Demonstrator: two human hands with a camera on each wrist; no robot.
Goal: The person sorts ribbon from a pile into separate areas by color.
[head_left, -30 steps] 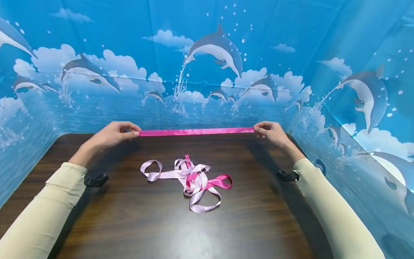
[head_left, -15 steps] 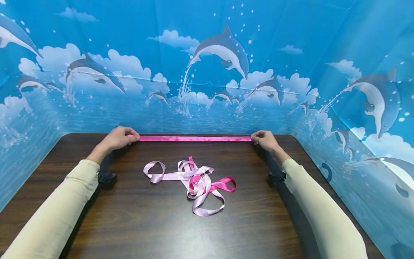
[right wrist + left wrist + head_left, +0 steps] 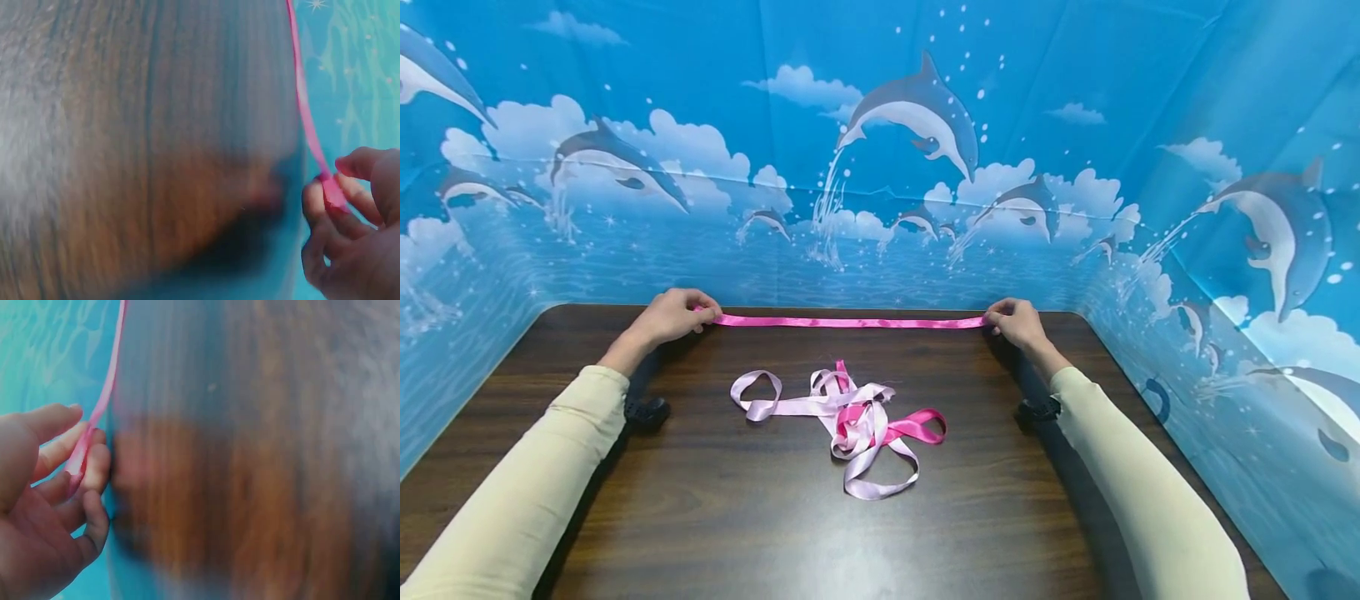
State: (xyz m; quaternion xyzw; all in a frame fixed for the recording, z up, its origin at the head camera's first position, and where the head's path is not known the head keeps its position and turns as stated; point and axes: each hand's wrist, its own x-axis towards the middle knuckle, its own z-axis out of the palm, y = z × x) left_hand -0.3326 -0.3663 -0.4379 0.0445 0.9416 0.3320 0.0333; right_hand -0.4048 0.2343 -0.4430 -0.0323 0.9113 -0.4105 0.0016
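Observation:
A bright pink satin ribbon [image 3: 850, 323] stretches side to side along the far table edge, sagging a little. My left hand [image 3: 677, 318] holds its left end; in the left wrist view the ribbon end [image 3: 78, 459] runs in among the curled fingers, with the thumb tip close beside it. At the other end, my right hand [image 3: 1017, 322] holds the ribbon, whose tip [image 3: 334, 192] shows between thumb and fingers in the right wrist view. Nearer on the table lies a loose tangle of pale lilac ribbon [image 3: 801, 406] and pink ribbon [image 3: 917, 427].
The dark wood-grain table [image 3: 760, 525] reflects light at its near side. A blue dolphin-print cloth [image 3: 700, 250] stands behind the table and along its sides. Dark wrist straps [image 3: 647, 412] sit below both sleeves.
Both hands have come down to the far table edge with the pink ribbon. It was taut and is now slightly slack. The tangle looks the same.

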